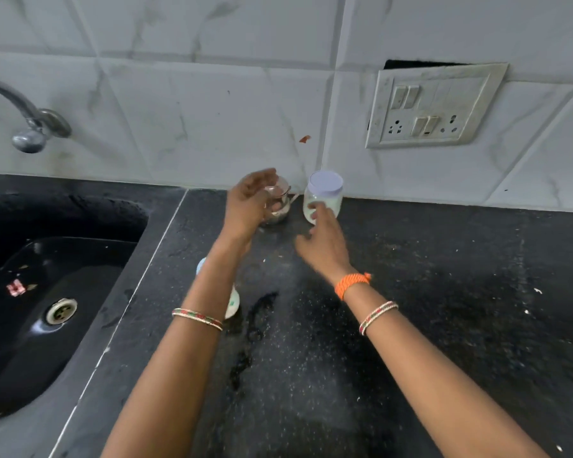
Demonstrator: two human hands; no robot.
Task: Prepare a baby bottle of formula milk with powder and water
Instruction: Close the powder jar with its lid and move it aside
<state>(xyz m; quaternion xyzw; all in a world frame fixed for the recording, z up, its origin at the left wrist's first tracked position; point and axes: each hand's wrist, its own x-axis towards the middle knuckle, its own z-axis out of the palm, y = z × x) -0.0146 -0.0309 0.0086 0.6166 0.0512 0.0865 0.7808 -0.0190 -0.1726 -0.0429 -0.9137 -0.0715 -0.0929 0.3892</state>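
I see a small clear plastic jar with a pale lilac screw lid [324, 200] standing upright on the black speckled stone countertop [444, 292], close to the white marble-patterned wall tiles [212, 110]. Its long axis runs straight up, lid on top, and white powder fills most of the body. I can read no label or writing on it.

My right hand [325, 242] reaches for this jar; the fingertips touch its lower front, fingers loosely spread and not yet wrapped round it. An orange thread band and a beaded bangle sit on that wrist.

Just left of the jar stands a small shiny steel pot [278, 213] with a clear glass tumbler [278, 193] at or in its mouth; I cannot tell which, since motion blur smears it. My left hand [250, 203] curls over the glass, fingers bent round its top and side. A thin pale handle [294, 197], perhaps a spoon, pokes out between pot and jar.

Under my left forearm, a white and pale blue object [233, 302] lies mostly hidden on the counter; I cannot identify it. It shows a green mark too small to read.

At left lie a black sink [47, 325] with a steel drain and a chrome tap [30, 127]. A grimy white switch-and-socket plate [434, 107] is on the wall at right.
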